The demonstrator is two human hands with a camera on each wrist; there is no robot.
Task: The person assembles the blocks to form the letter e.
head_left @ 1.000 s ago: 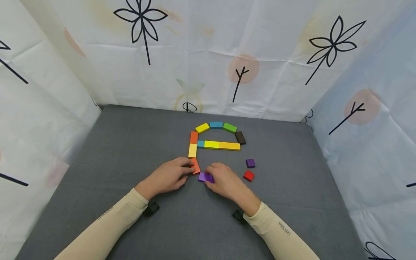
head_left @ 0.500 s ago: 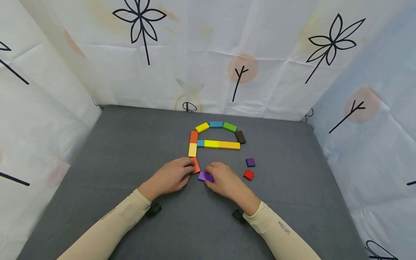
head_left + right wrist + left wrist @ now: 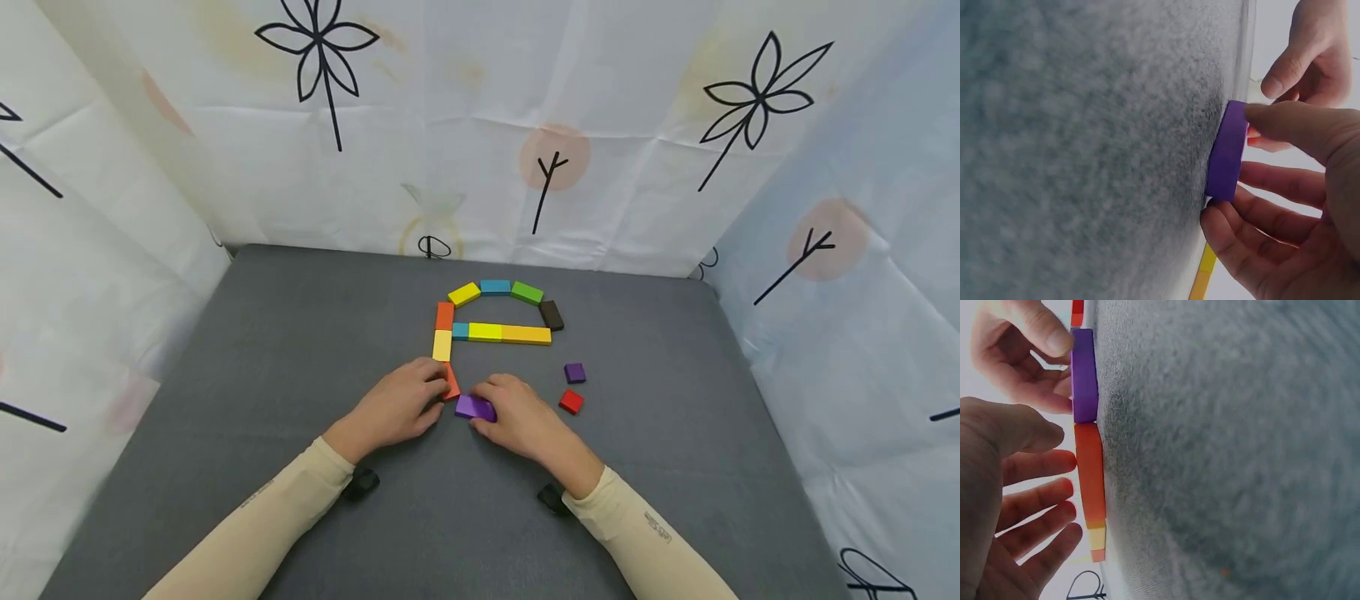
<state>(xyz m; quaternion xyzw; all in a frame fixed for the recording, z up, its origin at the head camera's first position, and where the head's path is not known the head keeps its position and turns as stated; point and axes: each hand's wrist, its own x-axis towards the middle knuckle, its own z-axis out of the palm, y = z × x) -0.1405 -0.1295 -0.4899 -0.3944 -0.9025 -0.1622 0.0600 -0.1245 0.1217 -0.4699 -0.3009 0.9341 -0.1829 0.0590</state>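
A purple block (image 3: 475, 407) lies on the grey table at the lower end of a row of blocks. My right hand (image 3: 519, 419) holds it, the thumb (image 3: 1266, 115) at one corner and the other fingers along its far side and end. Up against it in the left wrist view is an orange block (image 3: 1090, 472). My left hand (image 3: 393, 410) rests its fingertips on that block in the head view, partly hiding it, with the fingers stretched and spread. Above the orange block come a pale yellow block (image 3: 442, 345) and a red-orange block (image 3: 445, 316).
An arch of yellow (image 3: 464, 293), blue (image 3: 495, 287), green (image 3: 527, 292) and dark brown (image 3: 551, 315) blocks curves across the top. Below it runs a bar with a long amber block (image 3: 527, 335). A small purple block (image 3: 575, 372) and a red block (image 3: 572, 402) lie apart at right.
The view shifts slightly. Both hands stay at the same blocks; the left wrist has moved slightly to the right. The blocks keep their arrangement.
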